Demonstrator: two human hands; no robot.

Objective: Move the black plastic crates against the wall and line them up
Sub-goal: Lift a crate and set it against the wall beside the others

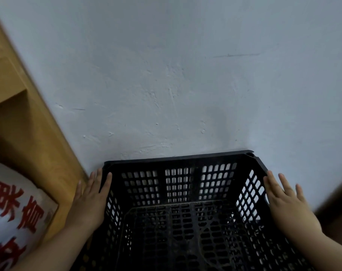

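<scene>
One black plastic crate (179, 184) with gridded walls fills the lower middle of the head view, open side up and empty. Its far rim sits against the pale wall (176, 75). My left hand (90, 200) lies flat along the outside of the crate's left wall, fingers straight and pointing at the wall. On the opposite side, my right hand (287, 202) rests flat on the right rim and wall, fingers slightly spread. Neither hand curls around the crate. The near part of the crate is cut off by the frame's bottom edge.
A yellow wooden cabinet (19, 114) stands at the left, reaching the wall close to the crate's left corner. A white sack with red characters (13, 208) lies in front of it beside my left arm. A brown surface (338, 208) shows at the right edge.
</scene>
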